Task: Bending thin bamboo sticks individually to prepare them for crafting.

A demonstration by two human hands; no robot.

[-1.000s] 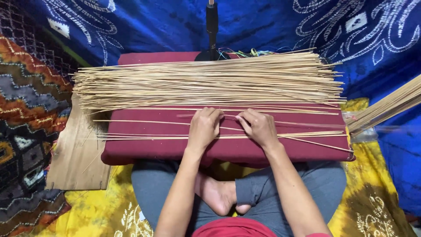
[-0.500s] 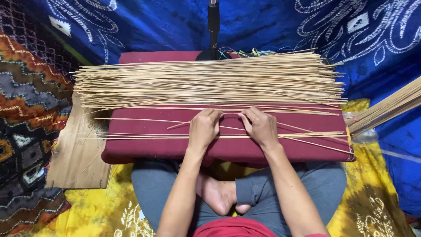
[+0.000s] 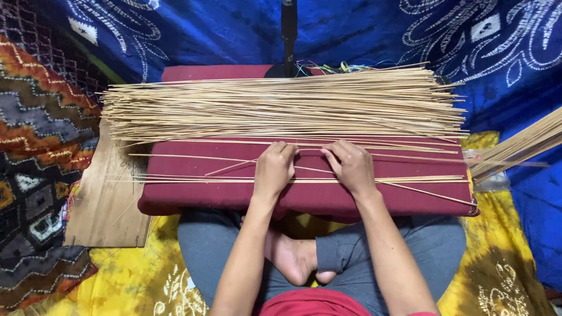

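Note:
A thick layer of long thin pale sticks lies across a maroon cushion on my lap. My left hand and my right hand rest side by side on the cushion, fingers curled down over a few loose sticks that lie nearer me. The fingertips of both hands reach the front edge of the big pile. Which single stick each hand pinches is hidden under the fingers.
A wooden board sticks out under the cushion at the left. Another bundle of sticks juts in from the right. A black stand rises behind the pile, with coloured threads beside it. Patterned cloths cover the floor.
Both hands have stayed nearly still on the cushion; the fingers shifted slightly forward toward the pile's edge and the loose sticks under them moved a little.

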